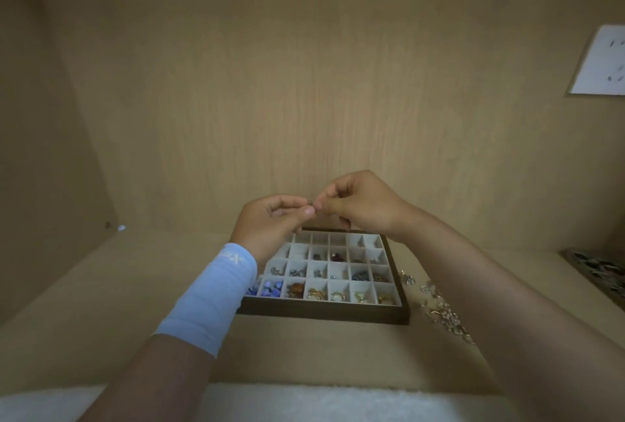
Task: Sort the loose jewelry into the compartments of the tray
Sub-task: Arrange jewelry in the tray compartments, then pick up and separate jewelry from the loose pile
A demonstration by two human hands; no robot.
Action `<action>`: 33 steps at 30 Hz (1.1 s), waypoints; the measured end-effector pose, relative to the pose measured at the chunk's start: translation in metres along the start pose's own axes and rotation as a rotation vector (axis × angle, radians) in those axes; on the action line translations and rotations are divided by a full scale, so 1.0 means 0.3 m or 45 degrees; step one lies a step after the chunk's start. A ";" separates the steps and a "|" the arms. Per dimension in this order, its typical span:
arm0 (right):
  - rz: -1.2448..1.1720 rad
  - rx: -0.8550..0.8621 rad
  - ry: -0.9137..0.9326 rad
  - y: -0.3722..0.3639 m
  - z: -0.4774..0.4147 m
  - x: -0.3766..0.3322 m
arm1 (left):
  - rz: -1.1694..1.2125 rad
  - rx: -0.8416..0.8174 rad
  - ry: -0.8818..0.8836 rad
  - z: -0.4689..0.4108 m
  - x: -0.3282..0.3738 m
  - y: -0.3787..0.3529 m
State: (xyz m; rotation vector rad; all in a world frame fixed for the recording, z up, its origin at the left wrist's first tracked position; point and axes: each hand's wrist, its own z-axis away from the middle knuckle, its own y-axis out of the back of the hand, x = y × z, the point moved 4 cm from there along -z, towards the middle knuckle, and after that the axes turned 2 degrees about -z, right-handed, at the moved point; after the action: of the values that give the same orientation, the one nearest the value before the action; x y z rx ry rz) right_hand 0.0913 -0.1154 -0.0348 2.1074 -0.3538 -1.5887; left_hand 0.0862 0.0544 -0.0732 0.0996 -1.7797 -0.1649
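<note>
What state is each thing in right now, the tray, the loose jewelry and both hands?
tray: flat on the surface, near rows hold pieces, far row looks empty.
loose jewelry: scattered right of the tray, unsorted.
small piece: raised above the tray, pinched between both hands.
left hand: pinches the small piece.
right hand: pinches the small piece.

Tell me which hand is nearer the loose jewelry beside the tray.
Right. The right hand is raised left of the loose jewelry; the left hand is farther left, above the tray.
</note>
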 end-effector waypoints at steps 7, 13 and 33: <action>0.039 -0.040 0.039 -0.040 -0.095 0.016 | 0.052 0.028 0.084 -0.054 -0.058 0.030; 0.008 -0.020 0.042 -0.095 -0.146 0.065 | 0.003 -0.108 0.183 -0.090 -0.109 0.053; 0.605 -0.446 0.011 -0.205 -0.156 0.185 | -0.975 -0.113 -0.311 -0.147 -0.216 0.162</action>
State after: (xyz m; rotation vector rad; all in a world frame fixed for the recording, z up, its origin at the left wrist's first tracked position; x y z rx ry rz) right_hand 0.1477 -0.0789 -0.1023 1.6160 -0.4906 -1.2552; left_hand 0.1444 0.1099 -0.1186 0.7223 -1.8926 -0.8318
